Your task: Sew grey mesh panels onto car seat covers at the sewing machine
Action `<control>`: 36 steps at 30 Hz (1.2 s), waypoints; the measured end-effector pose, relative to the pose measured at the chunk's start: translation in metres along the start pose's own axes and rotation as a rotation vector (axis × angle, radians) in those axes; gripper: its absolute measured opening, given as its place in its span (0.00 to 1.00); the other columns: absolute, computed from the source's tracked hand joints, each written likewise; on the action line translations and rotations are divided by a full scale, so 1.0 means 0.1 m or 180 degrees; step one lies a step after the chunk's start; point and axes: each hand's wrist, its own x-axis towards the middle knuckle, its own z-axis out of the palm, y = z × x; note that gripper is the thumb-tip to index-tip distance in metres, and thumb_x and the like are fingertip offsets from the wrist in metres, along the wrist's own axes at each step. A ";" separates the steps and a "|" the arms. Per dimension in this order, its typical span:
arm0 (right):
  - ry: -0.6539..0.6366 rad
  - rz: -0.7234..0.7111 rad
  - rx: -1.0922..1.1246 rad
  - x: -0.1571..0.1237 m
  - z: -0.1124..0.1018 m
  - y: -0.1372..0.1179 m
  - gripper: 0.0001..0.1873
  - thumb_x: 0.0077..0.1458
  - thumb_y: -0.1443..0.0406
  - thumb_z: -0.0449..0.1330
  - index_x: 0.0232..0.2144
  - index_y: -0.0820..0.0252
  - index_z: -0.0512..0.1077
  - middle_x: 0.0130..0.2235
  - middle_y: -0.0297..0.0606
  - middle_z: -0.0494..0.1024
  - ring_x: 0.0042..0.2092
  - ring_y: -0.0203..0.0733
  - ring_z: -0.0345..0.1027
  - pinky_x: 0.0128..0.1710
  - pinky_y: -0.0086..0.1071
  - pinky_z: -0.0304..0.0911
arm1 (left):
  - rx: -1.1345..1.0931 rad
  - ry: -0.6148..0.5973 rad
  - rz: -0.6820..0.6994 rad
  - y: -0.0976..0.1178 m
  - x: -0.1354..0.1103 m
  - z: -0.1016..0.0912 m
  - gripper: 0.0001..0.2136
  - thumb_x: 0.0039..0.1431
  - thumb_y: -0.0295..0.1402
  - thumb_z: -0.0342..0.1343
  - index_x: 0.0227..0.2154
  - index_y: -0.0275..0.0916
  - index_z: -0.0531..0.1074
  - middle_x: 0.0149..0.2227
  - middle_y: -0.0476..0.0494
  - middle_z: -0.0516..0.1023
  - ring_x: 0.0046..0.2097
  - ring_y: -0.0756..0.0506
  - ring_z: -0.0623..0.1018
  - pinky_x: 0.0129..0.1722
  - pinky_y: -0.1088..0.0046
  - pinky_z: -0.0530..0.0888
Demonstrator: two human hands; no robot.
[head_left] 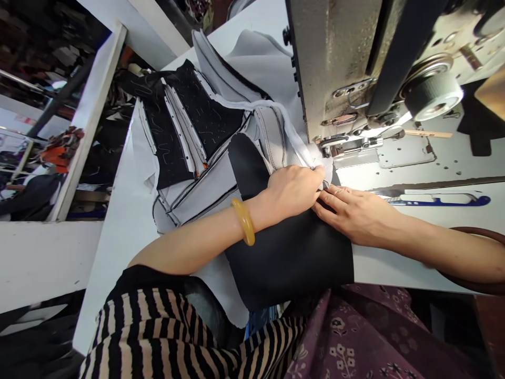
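Note:
My left hand (294,190), a yellow bangle (243,221) on its wrist, is closed in a pinch on the edge of a grey fabric piece (292,138) just in front of the sewing machine's presser foot (329,145). Beside it, my right hand (349,209) lies flat with fingers stretched out, pressing on a black fabric piece (284,252) that runs under both hands to the table's near edge. Both sets of fingertips meet close to the needle area.
The sewing machine head (347,58) looms at the upper right over the white table (122,210). A stack of grey and black cut pieces (189,131) lies behind my left hand. Blue-handled scissors (442,200) rest to the right. Shelving and clutter stand at far left.

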 end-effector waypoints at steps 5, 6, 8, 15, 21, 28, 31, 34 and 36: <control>-0.0167 0.0124 0.0152 0.07 0.06 0.14 0.18 0.58 0.74 0.47 0.44 0.65 0.74 0.38 0.47 0.77 0.40 0.45 0.70 0.44 0.37 0.64 | -0.0121 0.0123 0.0086 -0.02 0.10 -0.01 0.11 0.59 0.30 0.49 0.42 0.38 0.72 0.39 0.40 0.79 0.40 0.42 0.79 0.35 0.69 0.72; -0.0143 0.0128 0.0164 0.07 0.06 0.15 0.18 0.59 0.74 0.47 0.44 0.66 0.74 0.37 0.47 0.77 0.40 0.45 0.70 0.44 0.37 0.64 | -0.0134 0.0126 0.0151 -0.03 0.11 -0.01 0.11 0.59 0.30 0.50 0.42 0.37 0.72 0.40 0.39 0.79 0.40 0.42 0.79 0.35 0.69 0.72; 0.0004 0.0047 0.0086 0.07 0.03 0.14 0.17 0.59 0.74 0.46 0.42 0.68 0.74 0.37 0.49 0.77 0.40 0.46 0.71 0.43 0.37 0.64 | -0.0170 0.0085 0.0306 -0.06 0.13 -0.01 0.12 0.57 0.29 0.51 0.43 0.36 0.72 0.41 0.38 0.77 0.41 0.41 0.78 0.36 0.68 0.72; 0.0267 -0.0154 -0.0089 -0.02 -0.02 0.01 0.17 0.58 0.75 0.48 0.42 0.68 0.75 0.44 0.49 0.78 0.46 0.49 0.71 0.39 0.35 0.65 | -0.0183 -0.0039 0.0315 0.01 0.07 -0.02 0.14 0.57 0.25 0.49 0.45 0.35 0.72 0.42 0.38 0.75 0.40 0.42 0.78 0.36 0.68 0.72; 0.0183 -0.0102 0.0016 0.03 0.05 0.12 0.16 0.58 0.75 0.47 0.39 0.66 0.74 0.37 0.46 0.78 0.42 0.45 0.70 0.38 0.33 0.62 | -0.0065 0.0038 0.0319 0.05 0.15 0.01 0.14 0.58 0.23 0.47 0.45 0.32 0.71 0.43 0.35 0.74 0.43 0.41 0.78 0.38 0.68 0.72; 0.0216 -0.0145 0.0082 0.00 0.06 0.23 0.16 0.53 0.75 0.50 0.40 0.69 0.74 0.40 0.48 0.79 0.44 0.48 0.70 0.40 0.34 0.64 | 0.0065 0.0383 0.0288 0.09 0.09 0.01 0.18 0.61 0.23 0.45 0.52 0.33 0.68 0.44 0.36 0.74 0.44 0.42 0.77 0.40 0.68 0.71; 0.0076 -0.0399 0.0263 -0.08 0.01 0.18 0.23 0.49 0.69 0.54 0.48 0.74 0.72 0.49 0.55 0.76 0.51 0.56 0.68 0.46 0.41 0.65 | 0.0114 0.0626 0.0125 -0.04 -0.34 -0.21 0.25 0.64 0.30 0.47 0.63 0.36 0.57 0.49 0.36 0.74 0.48 0.41 0.75 0.48 0.64 0.70; -0.0147 -0.0583 0.0396 -0.14 -0.04 0.11 0.29 0.46 0.66 0.57 0.52 0.71 0.70 0.54 0.55 0.73 0.53 0.59 0.66 0.46 0.44 0.66 | -0.0027 0.1035 -0.0801 -0.35 -0.96 -0.29 0.29 0.63 0.42 0.51 0.65 0.41 0.54 0.58 0.36 0.68 0.58 0.37 0.69 0.58 0.56 0.65; -0.0144 -0.0548 0.0403 -0.16 -0.05 0.08 0.30 0.44 0.67 0.57 0.52 0.70 0.70 0.53 0.54 0.74 0.53 0.58 0.67 0.45 0.43 0.67 | -0.0266 0.1024 -0.1344 -0.58 -1.38 -0.13 0.35 0.60 0.47 0.54 0.67 0.43 0.50 0.64 0.36 0.61 0.64 0.35 0.63 0.62 0.54 0.62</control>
